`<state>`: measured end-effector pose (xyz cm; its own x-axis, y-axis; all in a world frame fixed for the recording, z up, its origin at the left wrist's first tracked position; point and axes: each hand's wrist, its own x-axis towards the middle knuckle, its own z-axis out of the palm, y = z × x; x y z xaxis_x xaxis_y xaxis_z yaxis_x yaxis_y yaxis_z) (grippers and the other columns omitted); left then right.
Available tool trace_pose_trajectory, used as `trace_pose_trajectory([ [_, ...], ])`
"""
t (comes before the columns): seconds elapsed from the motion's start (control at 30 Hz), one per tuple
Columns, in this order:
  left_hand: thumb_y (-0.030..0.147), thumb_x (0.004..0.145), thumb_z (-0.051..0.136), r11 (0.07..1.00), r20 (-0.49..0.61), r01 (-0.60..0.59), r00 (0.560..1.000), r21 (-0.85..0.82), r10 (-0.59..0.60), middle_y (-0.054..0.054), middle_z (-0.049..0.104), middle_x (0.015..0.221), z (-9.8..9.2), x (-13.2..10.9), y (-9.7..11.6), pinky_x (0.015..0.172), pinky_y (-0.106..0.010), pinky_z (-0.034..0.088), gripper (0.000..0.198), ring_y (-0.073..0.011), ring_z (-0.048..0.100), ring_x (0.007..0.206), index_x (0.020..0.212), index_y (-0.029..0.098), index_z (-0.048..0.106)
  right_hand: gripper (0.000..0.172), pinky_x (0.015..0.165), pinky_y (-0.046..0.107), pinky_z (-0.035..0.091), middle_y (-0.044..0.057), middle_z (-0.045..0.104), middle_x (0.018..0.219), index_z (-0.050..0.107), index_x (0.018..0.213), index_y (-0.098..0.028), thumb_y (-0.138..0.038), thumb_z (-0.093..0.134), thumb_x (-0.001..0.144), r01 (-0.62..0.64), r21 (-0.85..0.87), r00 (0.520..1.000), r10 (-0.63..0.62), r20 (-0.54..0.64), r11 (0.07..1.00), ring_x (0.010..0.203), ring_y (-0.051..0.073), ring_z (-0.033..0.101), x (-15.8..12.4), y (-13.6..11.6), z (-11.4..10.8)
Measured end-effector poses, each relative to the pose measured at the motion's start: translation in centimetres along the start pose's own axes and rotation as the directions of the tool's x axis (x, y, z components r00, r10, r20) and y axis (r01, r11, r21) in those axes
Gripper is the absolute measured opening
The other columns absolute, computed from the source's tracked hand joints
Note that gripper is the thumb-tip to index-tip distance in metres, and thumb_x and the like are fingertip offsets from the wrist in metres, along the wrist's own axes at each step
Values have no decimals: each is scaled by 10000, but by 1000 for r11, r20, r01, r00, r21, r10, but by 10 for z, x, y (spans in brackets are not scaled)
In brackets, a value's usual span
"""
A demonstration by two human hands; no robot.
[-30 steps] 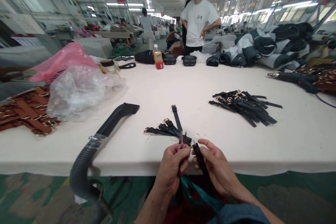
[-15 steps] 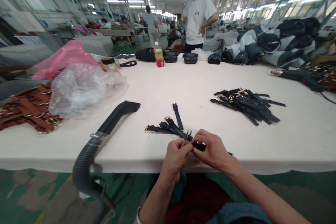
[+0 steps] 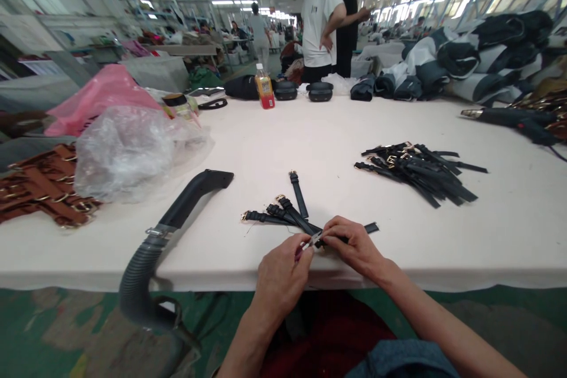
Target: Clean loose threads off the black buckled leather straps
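Observation:
Near the table's front edge, my left hand point(image 3: 283, 271) is closed around small scissors point(image 3: 315, 238), whose blades point right toward my other hand. My right hand point(image 3: 354, 246) pinches a short black strap; what looks like its free end point(image 3: 372, 228) sticks out beyond the fingers, while the part at the fingertips is mostly hidden. The scissor tips meet the strap at my right fingertips, though whether they touch it I cannot tell. Just beyond my hands lie several black buckle straps point(image 3: 297, 194) with gold buckles, some crossing each other. A larger heap of black straps point(image 3: 420, 171) rests farther right.
A grey flexible hose with a black nozzle point(image 3: 190, 201) rises over the white table point(image 3: 274, 147) at left. Brown straps point(image 3: 48, 183) and a clear plastic bag point(image 3: 126, 153) lie beyond it. A heat gun point(image 3: 509, 118) is at far right, a bottle point(image 3: 264, 91) at back; people stand behind.
My left hand has turned the scissors from pointing up to pointing right, toward the strap. The strap's free end has swung up and away from me. My view has shifted slightly.

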<state>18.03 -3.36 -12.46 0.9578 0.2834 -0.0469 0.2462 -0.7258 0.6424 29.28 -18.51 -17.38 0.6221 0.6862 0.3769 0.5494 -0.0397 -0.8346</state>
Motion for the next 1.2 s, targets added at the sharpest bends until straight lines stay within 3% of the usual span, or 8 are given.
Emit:
trace_pose_trajectory([
  [0.13,259,880,464,972,12,-62,998,227,61,-12,672,934,0,-8,3,696,-281,353,221,-206,611,844,1025,282,628,183,734,309,473,56,656,831,709,786,-206,-277,574,888,6,-10,999,-7,-43,1000,782,176,611,-1,2,0],
  [0.27,248,885,462,933,43,-101,995,346,92,-13,646,870,0,-8,4,645,-277,325,197,-202,610,800,973,278,635,180,727,316,477,53,660,798,703,752,-206,-285,595,873,1,3,998,-1,-59,1000,766,178,611,-1,2,1],
  [0.47,240,894,463,913,74,-124,992,388,103,-11,646,910,0,-8,7,640,-287,332,272,-216,621,831,1120,303,600,151,719,313,476,47,659,796,713,757,-211,-274,622,860,-4,7,997,5,-78,1000,760,173,613,-2,4,3],
  [0.83,226,902,429,908,121,-132,988,397,91,-24,645,852,-1,-7,12,625,-278,325,245,-200,625,783,1002,288,644,139,752,328,489,53,668,859,735,797,-231,-313,638,855,7,50,999,-5,-43,999,810,186,622,-5,9,4],
  [0.97,213,889,437,948,79,-125,991,292,106,-26,658,843,3,-6,6,670,-282,352,264,-201,619,803,989,287,669,157,753,317,477,48,664,850,722,762,-220,-299,627,860,-3,90,1000,6,-31,996,802,180,619,-4,5,1],
  [1.07,230,867,473,995,0,-94,996,29,94,-28,669,903,6,-1,-7,725,-278,382,265,-184,599,824,1031,259,678,186,746,314,459,43,653,817,687,710,-196,-291,620,856,-40,139,995,53,-88,989,778,174,607,-2,1,-3],
  [1.13,282,810,559,984,-42,-26,999,-177,18,-10,627,753,9,5,-15,649,-254,380,301,-155,551,689,1079,197,666,196,726,310,446,40,646,808,661,686,-187,-294,621,846,-81,193,984,110,-141,978,757,171,590,-2,-1,-6],
  [1.2,310,728,644,946,-29,53,997,-321,-66,54,474,555,13,11,-18,534,-229,316,479,-123,436,532,1173,138,614,200,702,301,431,36,640,813,637,665,-184,-298,628,829,-118,262,969,169,-183,958,743,166,569,-3,-2,-8],
])
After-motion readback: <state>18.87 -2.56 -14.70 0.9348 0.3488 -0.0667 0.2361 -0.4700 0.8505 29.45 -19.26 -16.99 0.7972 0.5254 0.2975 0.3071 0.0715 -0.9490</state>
